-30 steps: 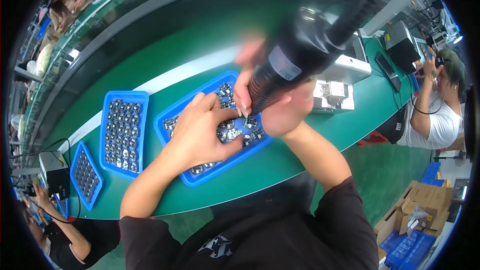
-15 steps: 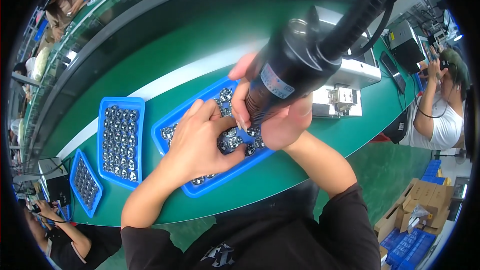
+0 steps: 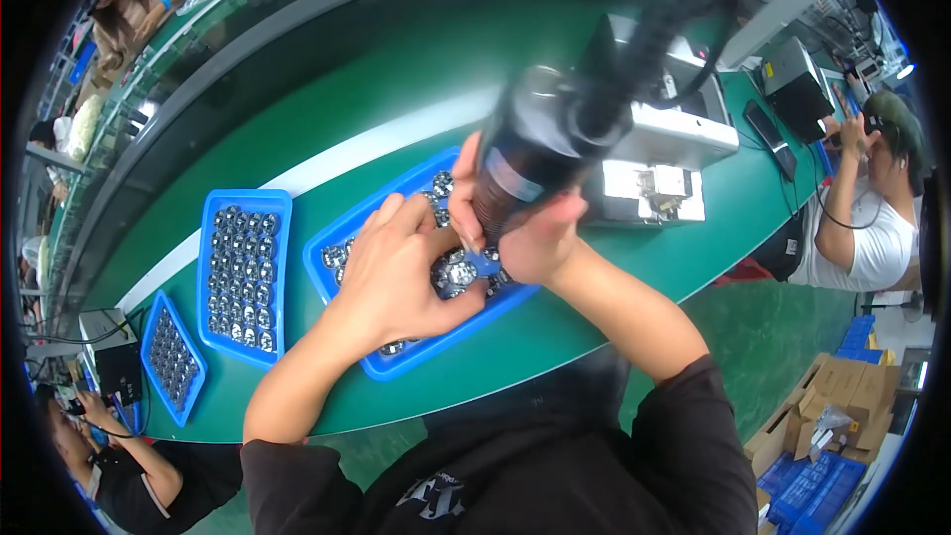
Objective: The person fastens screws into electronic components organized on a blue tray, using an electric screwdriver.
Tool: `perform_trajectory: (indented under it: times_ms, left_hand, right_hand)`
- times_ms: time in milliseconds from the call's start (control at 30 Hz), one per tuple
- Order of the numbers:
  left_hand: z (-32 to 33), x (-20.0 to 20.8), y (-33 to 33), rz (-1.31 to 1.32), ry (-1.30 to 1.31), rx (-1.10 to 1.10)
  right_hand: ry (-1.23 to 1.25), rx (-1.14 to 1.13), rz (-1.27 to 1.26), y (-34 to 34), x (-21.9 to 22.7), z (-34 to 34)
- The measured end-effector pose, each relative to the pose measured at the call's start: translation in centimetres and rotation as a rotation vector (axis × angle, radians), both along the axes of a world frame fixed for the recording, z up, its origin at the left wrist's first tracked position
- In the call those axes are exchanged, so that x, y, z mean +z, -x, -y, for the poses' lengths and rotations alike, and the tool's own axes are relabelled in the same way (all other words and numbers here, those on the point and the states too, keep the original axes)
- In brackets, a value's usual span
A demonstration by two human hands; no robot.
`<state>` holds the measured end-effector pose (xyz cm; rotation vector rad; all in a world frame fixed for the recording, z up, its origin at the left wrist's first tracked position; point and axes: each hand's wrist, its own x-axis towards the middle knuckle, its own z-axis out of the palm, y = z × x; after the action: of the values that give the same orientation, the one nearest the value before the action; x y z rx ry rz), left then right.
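Note:
A black corded electric screwdriver point(image 3: 530, 154) is gripped in my right hand point(image 3: 540, 238), its body tilted and its tip hidden behind the fingers. Below it lies a blue tray point(image 3: 396, 369) with several small round black-and-silver parts point(image 3: 334, 256). My left hand point(image 3: 396, 267) reaches over this tray, thumb and forefinger curled around one round part point(image 3: 458, 275). The left hand's other fingers rest bent among the parts. Whether the screwdriver's tip touches the part cannot be seen.
Two more blue trays of similar parts, a larger one point(image 3: 205, 282) and a smaller one point(image 3: 188, 411), stand at the left. A grey-white machine point(image 3: 684, 129) is behind my right hand. Co-workers sit at both sides; cartons point(image 3: 832, 386) lie on the floor at right.
My right hand and the screwdriver have moved down and left, toward the round part by my left hand. The left hand stays nearly in place.

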<state>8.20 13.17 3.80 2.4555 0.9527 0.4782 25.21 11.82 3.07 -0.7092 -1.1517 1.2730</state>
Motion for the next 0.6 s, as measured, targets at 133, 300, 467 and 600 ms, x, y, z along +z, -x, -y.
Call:
perform_trajectory:
  times_ms: [133,300,467,600]
  left_hand:
    - [0.3,-0.6,0.3,-0.031,-0.115,-0.012]
    - [1.5,0.0,0.1,-0.090,-0.097,-0.016]
    - [2.8,-0.8,1.8,0.069,-0.202,-0.069]
    - [2.9,-1.6,3.8,0.164,-0.271,-0.037]
  right_hand:
    - [-0.132,-0.031,-0.046,0.2,0.3,-0.6]
    - [-0.250,-0.166,-0.061,-4.5,6.3,2.4]
    - [-0.320,-0.404,-0.044,-11.4,10.2,4.5]
    - [-0.397,-0.523,0.020,-14.2,8.3,3.3]
